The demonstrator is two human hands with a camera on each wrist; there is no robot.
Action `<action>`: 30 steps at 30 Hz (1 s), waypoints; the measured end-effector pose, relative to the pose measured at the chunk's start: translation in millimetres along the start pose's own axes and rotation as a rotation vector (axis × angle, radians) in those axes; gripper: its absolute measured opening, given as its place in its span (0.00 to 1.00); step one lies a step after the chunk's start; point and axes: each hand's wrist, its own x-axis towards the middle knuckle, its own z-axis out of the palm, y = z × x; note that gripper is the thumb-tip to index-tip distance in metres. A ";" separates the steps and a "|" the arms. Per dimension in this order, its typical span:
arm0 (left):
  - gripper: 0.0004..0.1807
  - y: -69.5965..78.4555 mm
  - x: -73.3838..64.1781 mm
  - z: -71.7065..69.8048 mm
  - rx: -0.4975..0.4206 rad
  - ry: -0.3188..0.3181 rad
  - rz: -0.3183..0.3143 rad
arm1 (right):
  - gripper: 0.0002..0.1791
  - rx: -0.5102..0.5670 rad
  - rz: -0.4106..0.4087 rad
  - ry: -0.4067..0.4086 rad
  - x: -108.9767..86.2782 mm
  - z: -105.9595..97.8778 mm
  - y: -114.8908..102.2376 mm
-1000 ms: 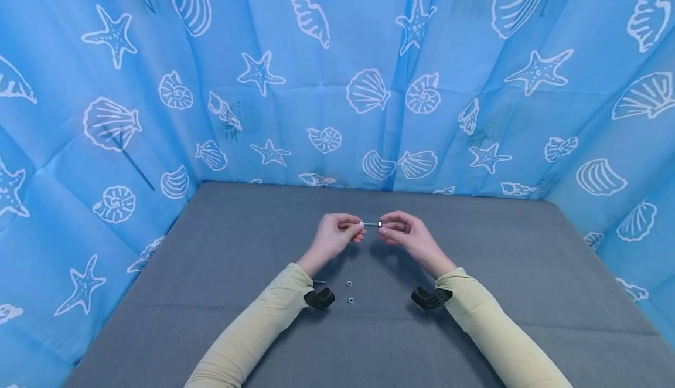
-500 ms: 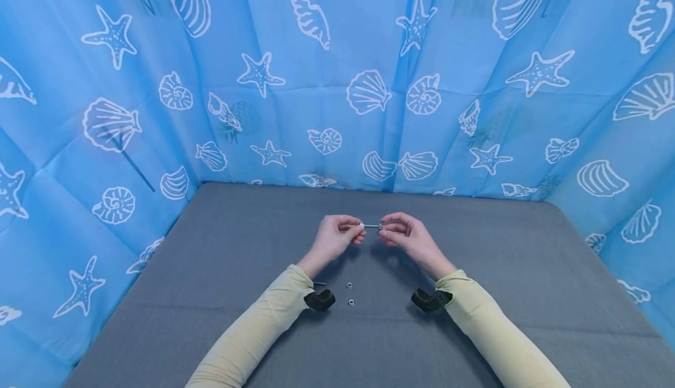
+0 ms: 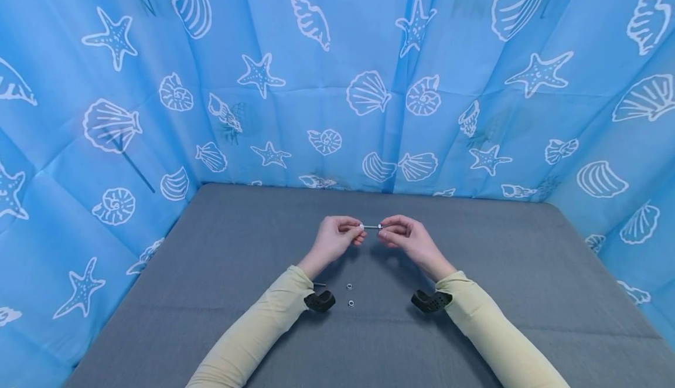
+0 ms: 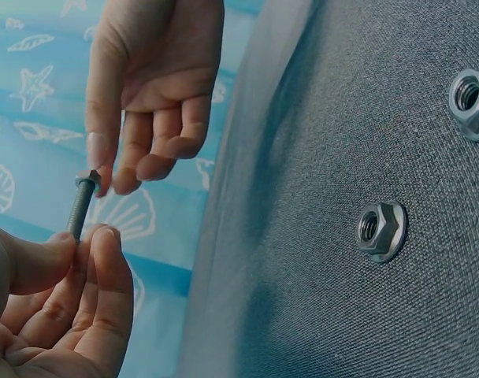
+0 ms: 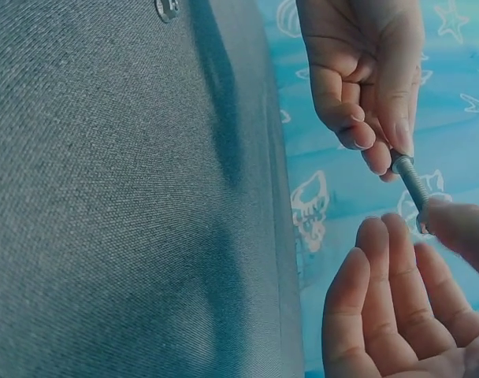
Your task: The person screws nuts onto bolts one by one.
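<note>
Left hand (image 3: pixel 332 240): fingers narrow, pinching one end of the bolt (image 4: pixel 79 213) between thumb and fingertips.
Right hand (image 3: pixel 413 242): at 3 o'clock from the left, fingers likewise narrow, pinching the bolt's other end at a hex piece (image 4: pixel 88 178).
Bolt position: raised above the grey counter (image 3: pixel 253 230), lying along the 9-to-3 line between both hands.
Loose flanged nuts (image 4: pixel 384 230): two on the counter, toward 7 o'clock from the bolt.
Thin rod (image 3: pixel 320 284): at 9 o'clock from the farther nut, partly behind the left sleeve (image 3: pixel 258 323).
Blue curtain (image 3: pixel 337 101): at 12 o'clock, printed with shells and starfish.
</note>
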 end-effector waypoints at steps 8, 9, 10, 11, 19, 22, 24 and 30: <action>0.11 -0.9 -0.9 0.6 -0.012 0.005 -0.002 | 0.18 0.005 -0.023 -0.011 0.0 1.1 0.6; 0.11 -0.5 -1.0 0.7 -0.012 0.006 0.003 | 0.18 -0.004 -0.018 -0.011 0.2 1.1 0.6; 0.11 -0.2 -1.1 0.8 -0.013 0.007 0.006 | 0.19 -0.014 -0.011 -0.010 0.5 1.1 0.6; 0.11 0.6 -1.4 0.9 -0.012 0.007 0.011 | 0.20 -0.024 -0.001 -0.009 0.6 1.1 0.5; 0.10 2.8 -1.0 1.6 -0.013 0.009 0.024 | 0.21 -0.007 -0.025 -0.019 0.2 1.2 0.4; 0.10 2.2 -0.5 1.7 -0.002 0.013 0.027 | 0.20 0.001 -0.037 -0.019 -0.1 1.2 -0.8; 0.09 2.1 -0.6 1.7 -0.003 0.014 0.029 | 0.19 0.006 -0.032 -0.016 -0.2 1.1 -1.4; 0.08 3.2 -1.3 1.2 -0.011 0.018 0.033 | 0.20 -0.009 0.003 -0.018 0.0 1.1 -1.7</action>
